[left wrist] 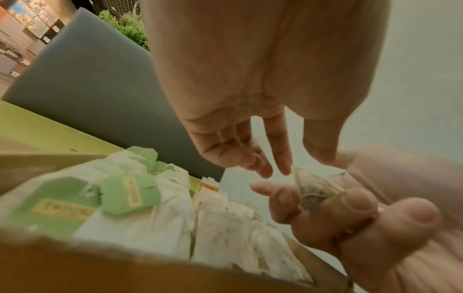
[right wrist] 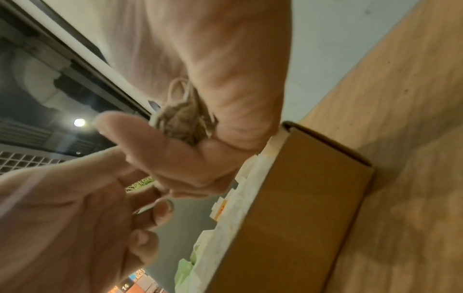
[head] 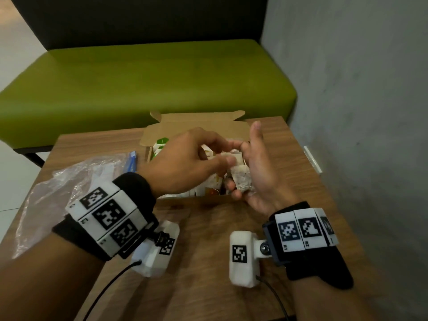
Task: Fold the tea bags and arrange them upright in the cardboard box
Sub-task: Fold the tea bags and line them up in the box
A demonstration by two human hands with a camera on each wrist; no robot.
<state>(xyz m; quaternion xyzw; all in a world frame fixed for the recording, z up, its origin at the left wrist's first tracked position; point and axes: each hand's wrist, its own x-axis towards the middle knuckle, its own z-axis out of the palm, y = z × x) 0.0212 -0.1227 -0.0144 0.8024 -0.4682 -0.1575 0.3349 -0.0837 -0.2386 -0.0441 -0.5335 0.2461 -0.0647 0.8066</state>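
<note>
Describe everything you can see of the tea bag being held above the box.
The small off-white paper tea bag is translucent, with dark speckled leaves showing through, and its thin white string loops against the palm. It looks creased or partly folded. It sits upright in the right hand, whose curled fingers grip it, above the open brown cardboard box of packed tea bags. The left hand reaches in and pinches its upper edge. It touches nothing else.

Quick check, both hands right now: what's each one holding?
Left hand: pinches the top of the tea bag.
Right hand: fingers curled round the same tea bag, over the cardboard box.
</note>
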